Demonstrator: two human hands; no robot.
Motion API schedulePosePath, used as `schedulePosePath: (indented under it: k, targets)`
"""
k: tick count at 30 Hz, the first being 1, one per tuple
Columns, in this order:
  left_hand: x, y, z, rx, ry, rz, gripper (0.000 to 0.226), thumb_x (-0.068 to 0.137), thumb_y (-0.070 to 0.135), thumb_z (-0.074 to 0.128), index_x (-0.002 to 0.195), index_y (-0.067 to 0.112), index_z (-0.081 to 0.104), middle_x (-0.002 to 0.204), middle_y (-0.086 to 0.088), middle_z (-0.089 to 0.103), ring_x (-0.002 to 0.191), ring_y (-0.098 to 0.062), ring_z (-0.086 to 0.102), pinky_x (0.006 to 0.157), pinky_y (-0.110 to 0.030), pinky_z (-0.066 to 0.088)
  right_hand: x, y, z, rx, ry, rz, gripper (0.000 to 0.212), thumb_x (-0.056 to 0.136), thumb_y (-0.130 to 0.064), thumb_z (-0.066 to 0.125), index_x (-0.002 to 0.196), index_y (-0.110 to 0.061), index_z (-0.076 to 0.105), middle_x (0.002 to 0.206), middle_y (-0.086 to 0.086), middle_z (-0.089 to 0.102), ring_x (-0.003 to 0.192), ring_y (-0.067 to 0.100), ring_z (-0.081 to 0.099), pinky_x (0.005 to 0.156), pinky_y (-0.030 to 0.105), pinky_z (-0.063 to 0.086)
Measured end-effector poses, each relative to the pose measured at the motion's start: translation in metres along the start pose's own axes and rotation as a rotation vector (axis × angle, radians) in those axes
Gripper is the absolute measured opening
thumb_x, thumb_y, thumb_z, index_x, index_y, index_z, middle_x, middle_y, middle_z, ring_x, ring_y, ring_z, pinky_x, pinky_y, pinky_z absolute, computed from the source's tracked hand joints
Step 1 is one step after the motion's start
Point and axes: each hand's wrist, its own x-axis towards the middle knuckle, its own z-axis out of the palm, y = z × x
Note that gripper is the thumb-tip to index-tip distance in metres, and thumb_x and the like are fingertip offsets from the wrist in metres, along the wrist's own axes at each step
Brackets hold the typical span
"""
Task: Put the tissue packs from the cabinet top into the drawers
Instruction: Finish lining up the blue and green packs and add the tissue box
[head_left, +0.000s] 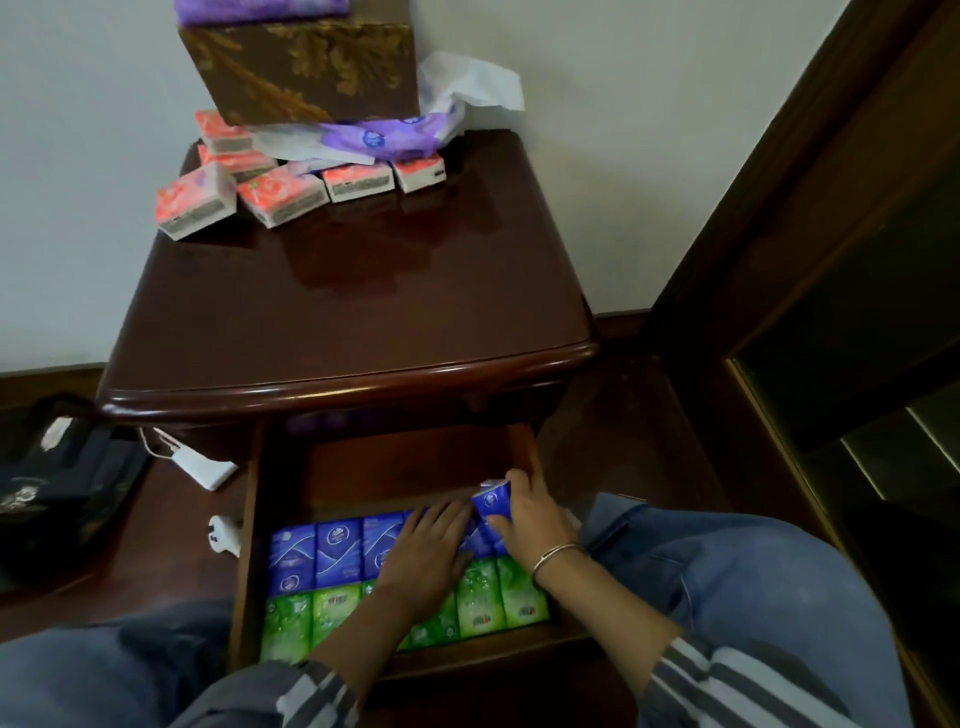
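Right hand (530, 525): fingers curled round one blue tissue pack (491, 501), held tilted at the right end of the blue row. Silver bangle (558, 553) on that wrist.

Left hand (428, 556): flat, fingers straight, pressing on the blue packs beside it.

Open drawer (249, 519): two rows lying flat. Blue tissue packs (337, 545) form the far row, green tissue packs (332, 608) the near row, the rows touching. Back part of the drawer floor bare.

Cabinet top (363, 291): several pink tissue packs (283, 200) clustered at the rear, before a purple wrapper (384, 139) and under a brown patterned box (306, 67).
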Motion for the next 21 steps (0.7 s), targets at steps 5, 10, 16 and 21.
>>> schedulePosePath:
  k: [5, 10, 16, 21]
  targets:
    - [0.001, -0.005, 0.011, -0.102, 0.01, -0.034, 0.067, 0.098, 0.049, 0.033, 0.154, 0.027, 0.003, 0.162, 0.007, 0.011, 0.148, -0.01, 0.005, 0.119, -0.036, -0.001, 0.012, 0.0, 0.026, -0.129, -0.12, 0.139, 0.05, 0.093, -0.025, 0.052, 0.133, -0.005, 0.031, 0.132, 0.017, 0.045, 0.117, 0.032, 0.051, 0.093, 0.036, 0.042]
    - [0.003, -0.003, 0.01, -0.154, 0.024, -0.073, 0.071, 0.095, 0.05, 0.04, 0.153, 0.025, 0.009, 0.159, 0.004, 0.022, 0.146, -0.013, 0.016, 0.119, -0.036, 0.004, 0.026, 0.002, 0.023, -0.077, -0.235, 0.182, 0.048, 0.095, -0.013, 0.04, 0.137, 0.003, 0.022, 0.134, 0.025, 0.046, 0.119, 0.036, 0.051, 0.096, 0.037, 0.042]
    - [0.03, -0.007, -0.022, -0.338, -0.126, -0.054, 0.086, 0.075, 0.07, 0.057, 0.148, 0.039, 0.023, 0.156, 0.012, 0.026, 0.138, -0.018, 0.025, 0.104, -0.044, 0.02, 0.026, 0.009, 0.027, -0.072, -0.222, 0.183, 0.058, 0.094, -0.017, 0.047, 0.141, 0.002, 0.019, 0.131, 0.023, 0.05, 0.117, 0.034, 0.053, 0.094, 0.034, 0.042]
    - [0.047, -0.001, -0.029, -0.271, -0.222, -0.016, 0.069, 0.084, 0.059, 0.055, 0.145, 0.039, 0.029, 0.149, 0.005, 0.039, 0.132, -0.023, 0.033, 0.099, -0.044, 0.022, 0.007, 0.006, 0.029, -0.2, -0.143, 0.103, 0.066, 0.097, -0.009, 0.038, 0.148, -0.004, -0.002, 0.149, 0.019, 0.032, 0.127, 0.029, 0.046, 0.1, 0.033, 0.04]
